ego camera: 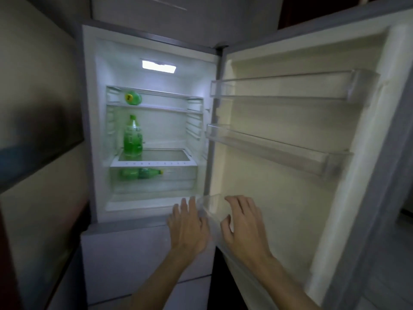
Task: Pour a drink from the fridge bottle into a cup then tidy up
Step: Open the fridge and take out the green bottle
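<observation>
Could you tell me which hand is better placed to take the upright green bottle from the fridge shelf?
Left, probably. The left hand is open before the fridge compartment, nearer the upright green bottle; the right hand is over by the door.

Dim corner, fridge lamp doing basically all the lighting

Room's pretty dark tbh. The one bright spot is the strip lamp (159, 66) at 12 o'clock inside the open fridge (165, 128), throwing cold white light down its back wall. The fridge door (279, 182) is swung out toward 3 o'clock, cream on the inside. A beige wall (33, 63) runs down the 9 o'clock side with a dark framed panel (38, 130) on it. A pale cupboard (178, 16) sits right above at 12, with something dark reddish-brown (312, 10) at 1 o'clock. A bit of pale floor (402, 253) peeks out at 4 o'clock, too blurry to say more.
</observation>
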